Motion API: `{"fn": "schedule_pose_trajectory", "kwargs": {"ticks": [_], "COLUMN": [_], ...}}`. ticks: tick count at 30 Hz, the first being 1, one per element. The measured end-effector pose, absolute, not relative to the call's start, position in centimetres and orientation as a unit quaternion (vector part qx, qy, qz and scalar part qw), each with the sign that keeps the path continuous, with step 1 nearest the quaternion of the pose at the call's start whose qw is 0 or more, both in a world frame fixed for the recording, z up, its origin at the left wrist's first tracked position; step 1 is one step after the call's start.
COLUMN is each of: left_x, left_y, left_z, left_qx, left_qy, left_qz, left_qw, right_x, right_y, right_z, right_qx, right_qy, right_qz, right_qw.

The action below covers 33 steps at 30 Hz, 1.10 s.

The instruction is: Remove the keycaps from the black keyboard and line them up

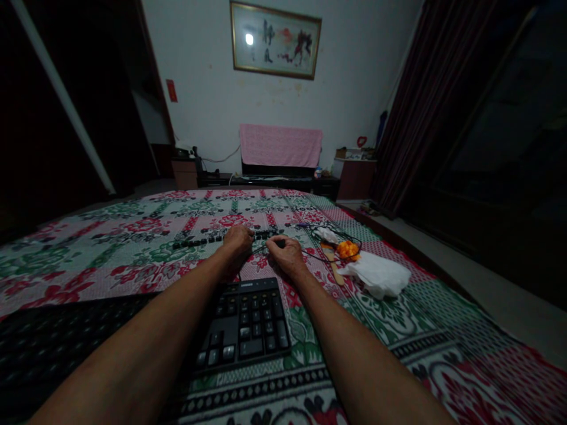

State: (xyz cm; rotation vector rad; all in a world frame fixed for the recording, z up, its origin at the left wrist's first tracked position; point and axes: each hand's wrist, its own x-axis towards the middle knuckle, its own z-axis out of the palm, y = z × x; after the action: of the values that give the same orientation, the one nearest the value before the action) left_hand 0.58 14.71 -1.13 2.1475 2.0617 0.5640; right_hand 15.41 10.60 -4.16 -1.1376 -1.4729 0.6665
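A black computer keyboard (221, 330) lies on the patterned cover, with both forearms reaching over or past it. Behind it runs a row of small black keycaps (204, 241). My left hand (239, 238) is over this row with its fingers curled down; its fingertips are hidden. Close by on the right, my right hand (287, 252) pinches a small black piece (280, 242) that looks like a keycap. A dark cord passes near the hands, between them and the keyboard.
To the right lie a crumpled white tissue or cloth (381, 274), an orange bundle (348, 250), a flat wooden stick (336, 273) and a looped black cord (314, 257). The bed cover's (443, 295) right edge drops to the floor. A pink cloth (281, 144) hangs at the far wall.
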Motion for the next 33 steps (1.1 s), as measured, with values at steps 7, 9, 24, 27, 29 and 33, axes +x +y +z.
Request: {"fn": "schedule_pose_trajectory", "kwargs": {"ticks": [7, 9, 24, 27, 29, 33], "left_x": [0.6, 0.6, -0.2, -0.3, -0.2, -0.6], "left_y": [14.6, 14.5, 12.6, 10.0, 8.1, 5.1], "left_z": [-0.9, -0.8, 2.0, 3.7, 4.7, 6.1], "left_qx": [0.700, 0.701, 0.753, 0.801, 0.830, 0.830], "left_qy": [0.679, 0.681, 0.613, 0.545, 0.502, 0.525], "left_qz": [0.207, 0.204, 0.208, 0.189, 0.179, 0.183], "left_qw": [0.072, 0.066, 0.121, 0.162, 0.162, 0.045], "right_x": [15.4, 15.4, 15.5, 14.9, 14.2, 12.7], "right_y": [10.4, 10.2, 10.0, 9.4, 8.9, 7.7], "right_z": [-3.8, -3.7, -3.3, -2.2, -1.3, 0.7], "right_qx": [-0.481, -0.480, -0.473, -0.455, -0.440, -0.401], "right_qy": [-0.627, -0.631, -0.639, -0.636, -0.633, -0.654], "right_qz": [0.262, 0.261, 0.296, 0.334, 0.354, 0.362], "right_qw": [0.553, 0.551, 0.529, 0.527, 0.530, 0.530]}}
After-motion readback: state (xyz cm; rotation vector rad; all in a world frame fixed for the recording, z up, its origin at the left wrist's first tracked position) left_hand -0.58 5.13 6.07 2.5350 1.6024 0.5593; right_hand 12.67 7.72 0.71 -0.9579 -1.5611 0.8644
